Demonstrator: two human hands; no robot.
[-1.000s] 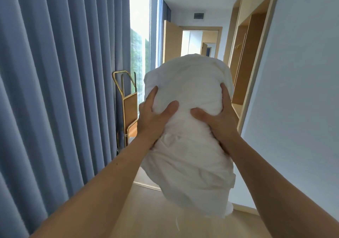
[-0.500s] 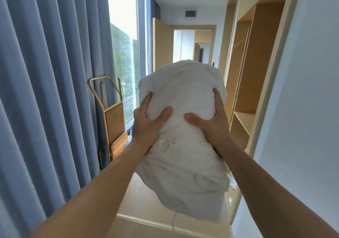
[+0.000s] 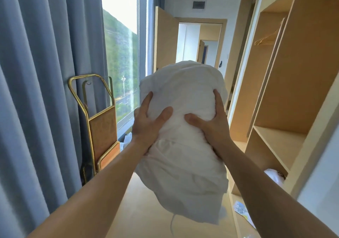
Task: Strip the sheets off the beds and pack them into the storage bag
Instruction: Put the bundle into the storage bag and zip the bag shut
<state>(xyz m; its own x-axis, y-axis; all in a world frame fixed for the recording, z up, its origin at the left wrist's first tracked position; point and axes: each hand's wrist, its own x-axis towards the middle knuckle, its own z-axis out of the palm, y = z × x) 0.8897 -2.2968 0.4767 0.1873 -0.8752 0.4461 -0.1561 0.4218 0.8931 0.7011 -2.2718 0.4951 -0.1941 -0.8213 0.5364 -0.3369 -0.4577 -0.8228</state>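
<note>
Both hands on sheets (image 3: 183, 164): left hand (image 3: 146, 122), right hand (image 3: 211, 125) grip opposite sides, thumbs dug in (likely compressing wad for bag, unseen).

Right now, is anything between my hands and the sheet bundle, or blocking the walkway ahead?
Nothing: left hand and right hand grip the sheet bundle directly. No storage bag shows; the gold cart stands aside by the curtain.

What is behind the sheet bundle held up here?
Above the bundle, held by the left hand and right hand, an open doorway shows. The doorway's lower part and much of the floor ahead are covered.
</note>
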